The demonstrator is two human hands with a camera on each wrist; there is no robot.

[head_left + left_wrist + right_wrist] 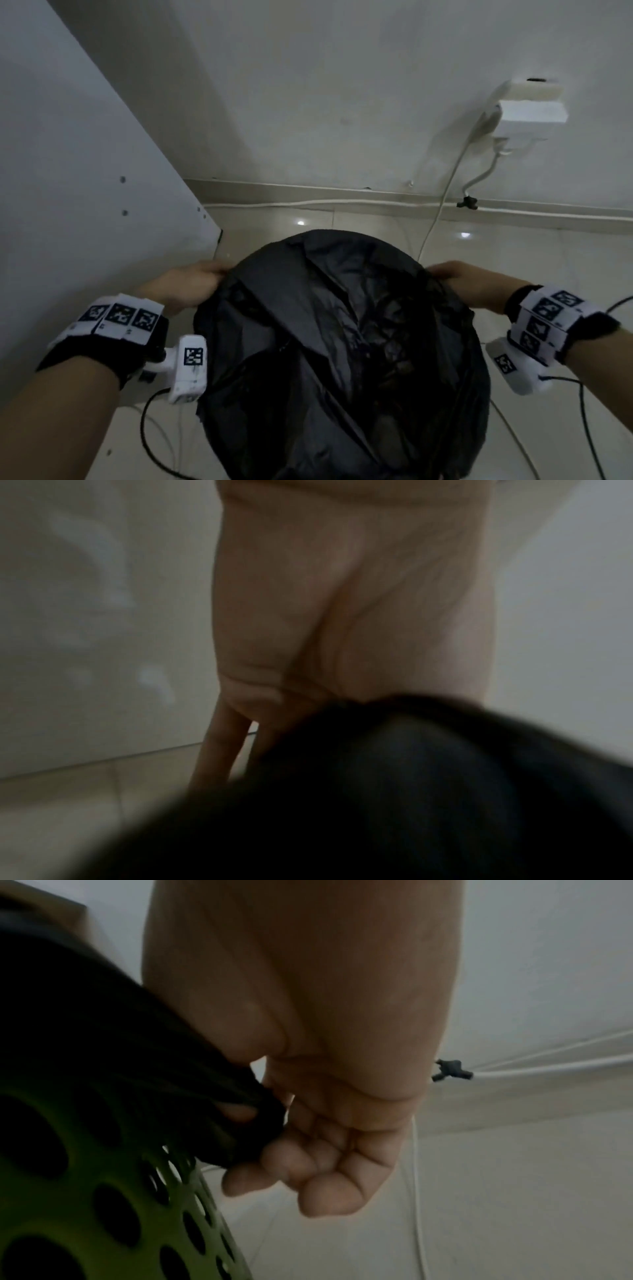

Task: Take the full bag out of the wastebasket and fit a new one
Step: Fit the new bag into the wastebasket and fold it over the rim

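Note:
A black plastic bag (342,342) is spread wide over the mouth of the wastebasket and hides it in the head view. My left hand (202,277) grips the bag's edge on the left side. My right hand (455,274) grips the edge on the right. In the right wrist view the fingers (274,1153) curl round bunched black bag (143,1085), just above the green perforated wall of the wastebasket (113,1191). In the left wrist view the left hand (260,723) disappears behind blurred black bag (411,791).
A white cabinet panel (85,171) stands close on the left. The wall behind carries a white socket box (527,113) with white cables (442,202) running down and along the skirting. Black cables (147,431) lie on the tiled floor beside the basket.

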